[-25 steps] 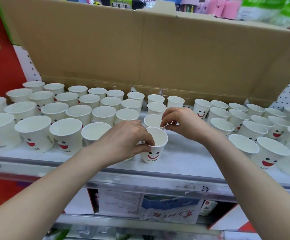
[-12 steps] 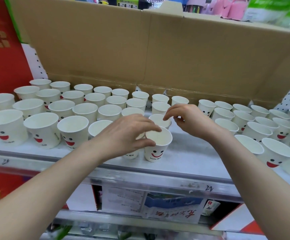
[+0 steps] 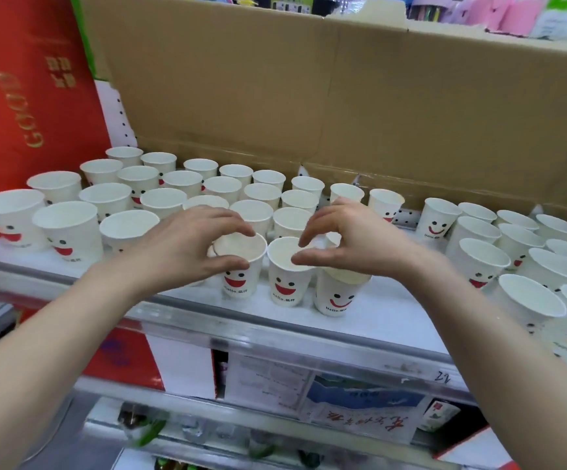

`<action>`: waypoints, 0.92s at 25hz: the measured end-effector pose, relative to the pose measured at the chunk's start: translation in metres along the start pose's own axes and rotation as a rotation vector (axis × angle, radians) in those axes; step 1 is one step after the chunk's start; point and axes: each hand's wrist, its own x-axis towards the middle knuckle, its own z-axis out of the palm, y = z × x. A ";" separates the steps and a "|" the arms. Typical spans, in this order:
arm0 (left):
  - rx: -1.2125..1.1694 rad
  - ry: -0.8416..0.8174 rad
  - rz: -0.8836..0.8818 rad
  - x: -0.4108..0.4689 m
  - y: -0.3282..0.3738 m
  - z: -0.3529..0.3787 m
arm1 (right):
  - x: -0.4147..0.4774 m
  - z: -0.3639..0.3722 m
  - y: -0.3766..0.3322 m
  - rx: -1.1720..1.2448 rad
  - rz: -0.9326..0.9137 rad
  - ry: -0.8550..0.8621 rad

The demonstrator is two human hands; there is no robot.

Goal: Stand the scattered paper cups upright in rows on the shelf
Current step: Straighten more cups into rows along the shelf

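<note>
Cups [image 3: 239, 266]: white, black-eyed red smile print. Box [image 3: 343, 96]: plain brown. Bag [image 3: 21, 96]: red, gold lettering. Shelf [image 3: 394, 320]: white.

Retail shop. White metal display shelf [image 3: 394, 320] with clear price-tag rail [image 3: 275, 337], white perforated pegboard backing [image 3: 119, 110], brown cardboard carton [image 3: 309, 96], packaged stock on the tier below [image 3: 360, 401].

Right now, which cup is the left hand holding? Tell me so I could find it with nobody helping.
Look at the white shelf in front of the big brown cardboard. At its front edge, in the middle, three smiley cups stand side by side. The cup is the leftmost of those three, the only one with the left hand gripping its rim.
</note>
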 end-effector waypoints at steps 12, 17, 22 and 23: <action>0.038 0.014 0.193 -0.003 -0.015 0.003 | -0.006 0.014 -0.042 -0.098 0.145 -0.065; 0.066 0.011 0.169 -0.004 -0.010 0.002 | -0.010 0.015 -0.040 -0.105 0.209 -0.060; 0.045 0.090 0.167 -0.005 -0.006 0.007 | -0.019 0.006 -0.038 -0.011 0.252 0.001; 0.044 0.117 0.194 -0.003 -0.003 0.010 | -0.024 0.000 -0.034 -0.016 0.280 0.003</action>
